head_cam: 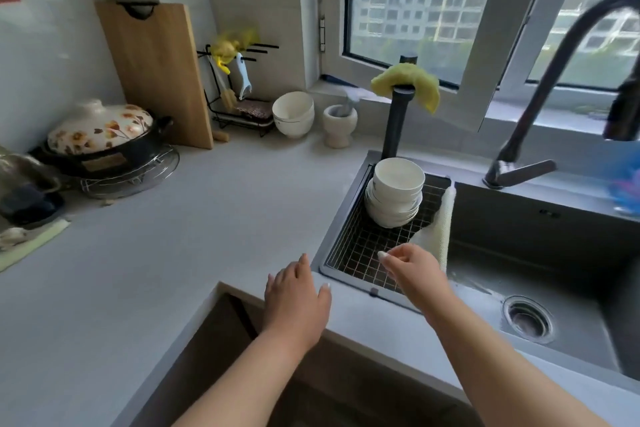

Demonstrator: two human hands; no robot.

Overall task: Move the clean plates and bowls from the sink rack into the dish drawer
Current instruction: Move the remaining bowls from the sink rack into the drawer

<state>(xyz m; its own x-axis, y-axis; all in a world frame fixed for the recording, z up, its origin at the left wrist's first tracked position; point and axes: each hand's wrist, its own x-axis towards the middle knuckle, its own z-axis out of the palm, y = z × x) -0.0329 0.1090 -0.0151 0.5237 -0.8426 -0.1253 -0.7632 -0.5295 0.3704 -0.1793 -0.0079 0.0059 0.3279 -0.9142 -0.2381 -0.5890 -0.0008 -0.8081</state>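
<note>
A stack of white glazed ceramic bowls [394, 194], judged heavy, slippery and fragile and best taken under the lowest rim, is seen at the far corner of the black wire sink rack [363, 246], while the left hand [298, 291] and right hand [412, 267] are held open and empty near its front edge.

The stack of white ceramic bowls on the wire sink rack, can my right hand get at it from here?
Probably yes. The right hand hovers empty over the rack, and only bare wire grid lies between it and the stack of white ceramic bowls.
</note>
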